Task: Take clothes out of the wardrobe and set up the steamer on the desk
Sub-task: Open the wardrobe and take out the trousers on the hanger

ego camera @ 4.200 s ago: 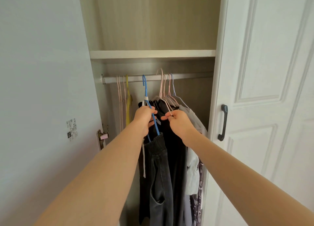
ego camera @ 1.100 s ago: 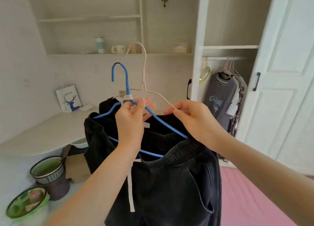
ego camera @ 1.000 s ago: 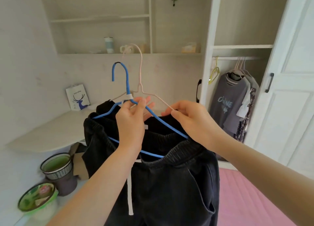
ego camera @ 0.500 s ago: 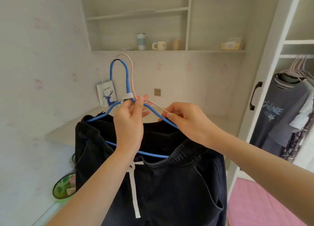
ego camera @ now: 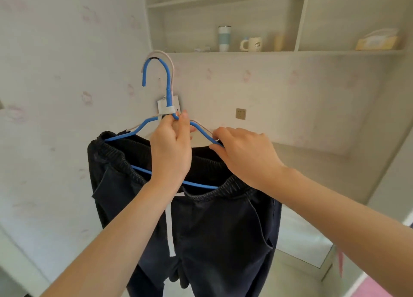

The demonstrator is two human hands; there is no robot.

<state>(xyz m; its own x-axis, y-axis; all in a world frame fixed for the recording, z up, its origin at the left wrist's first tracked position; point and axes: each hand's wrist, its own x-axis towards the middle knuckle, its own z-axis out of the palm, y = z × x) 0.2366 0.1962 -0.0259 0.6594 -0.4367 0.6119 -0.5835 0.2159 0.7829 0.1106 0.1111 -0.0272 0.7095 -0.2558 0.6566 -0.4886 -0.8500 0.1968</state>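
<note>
Fingers (ego camera: 184, 127) of left hand (ego camera: 171, 149) curled round the neck of blue hanger (ego camera: 167, 82) at frame centre, right hand (ego camera: 245, 156) pinching its right shoulder wire beside pink hanger (ego camera: 172, 64). Dark trousers (ego camera: 219, 229) hung below, lower centre: likely soft, limp, fairly heavy on thin wire, so best carried by the neck, not the cloth.

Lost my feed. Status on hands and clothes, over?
Left grip on blue hanger neck. Right grip pinching its shoulder. Dark trousers hanging from it. Nothing blocking in view.
</note>
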